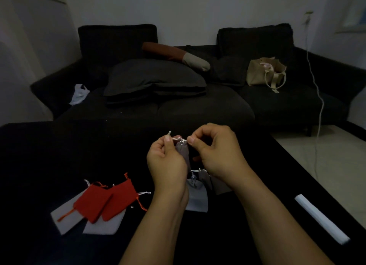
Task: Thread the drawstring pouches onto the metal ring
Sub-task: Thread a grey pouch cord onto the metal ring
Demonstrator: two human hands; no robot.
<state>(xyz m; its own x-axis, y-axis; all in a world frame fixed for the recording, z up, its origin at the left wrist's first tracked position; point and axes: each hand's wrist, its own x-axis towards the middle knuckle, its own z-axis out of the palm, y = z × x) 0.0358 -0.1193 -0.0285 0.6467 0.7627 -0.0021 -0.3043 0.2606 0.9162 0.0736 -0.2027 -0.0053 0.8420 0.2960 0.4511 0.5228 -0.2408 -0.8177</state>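
Note:
A small grey drawstring pouch hangs between my hands above the black table. My left hand pinches its white string at the left end. My right hand pinches the string right beside the pouch's gathered neck. More grey pouches lie on the table under my wrists. Two red pouches lie to the left on pale grey pouches. I see no metal ring; my hands may hide it.
The black table fills the foreground, with a white strip near its right edge. Beyond it stands a dark sofa with cushions, a beige tote bag and a white cable hanging at the right.

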